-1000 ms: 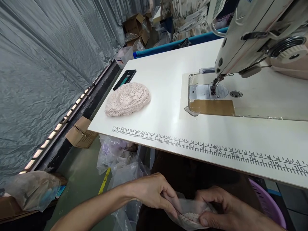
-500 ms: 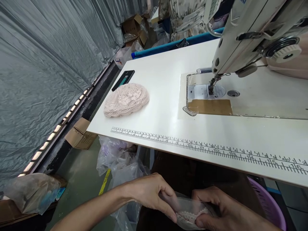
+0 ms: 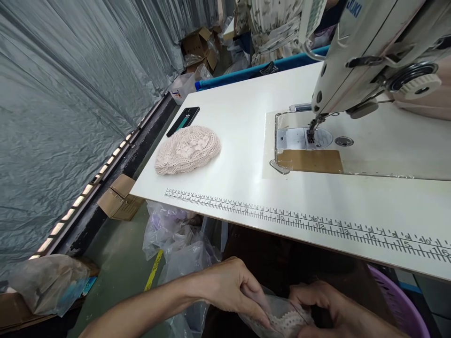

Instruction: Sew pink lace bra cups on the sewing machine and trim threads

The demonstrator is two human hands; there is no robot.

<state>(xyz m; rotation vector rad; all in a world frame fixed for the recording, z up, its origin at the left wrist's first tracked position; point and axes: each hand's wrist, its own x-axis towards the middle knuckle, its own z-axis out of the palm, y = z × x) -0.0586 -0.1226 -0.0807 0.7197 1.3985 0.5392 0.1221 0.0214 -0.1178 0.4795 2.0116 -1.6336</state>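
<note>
Below the table's front edge, at the bottom of the head view, both hands are closed on a sheer whitish piece of fabric with pale lace trim (image 3: 291,323). My left hand (image 3: 236,288) pinches it between thumb and fingers from the left. From the right, my right hand (image 3: 326,303) grips the lace end, its thumb partly cut off by the frame. The lower part of the fabric lies out of frame. A folded pale pink lace piece (image 3: 188,150) rests on the table's left side, apart from both hands.
The white sewing table (image 3: 239,141) has a printed ruler along its front edge. A sewing machine (image 3: 345,65) stands at right. A dark phone (image 3: 183,121) lies behind the lace pile. Plastic bags (image 3: 186,249) hang below left; a purple basket (image 3: 398,300) sits lower right.
Both hands have moved slightly right and down with the fabric. More of the lace trim shows between them. The table has shifted a little down in view.
</note>
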